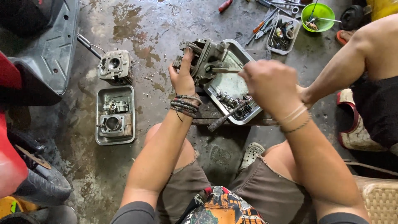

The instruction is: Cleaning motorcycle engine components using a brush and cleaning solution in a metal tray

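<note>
Item: cylinder head [204,58], held tilted over the steel tray [229,83] on a wooden board [207,114]. Our left hand [183,76] is wrapped around its left side; our right hand [269,83] is fisted on a thin tool [226,70] poking into it. A handled tool [226,117] lies across the tray edge. Risk, as we judge: greasy grip slips, head drops onto the loose parts [234,101], or the tool jabs our left hand
</note>
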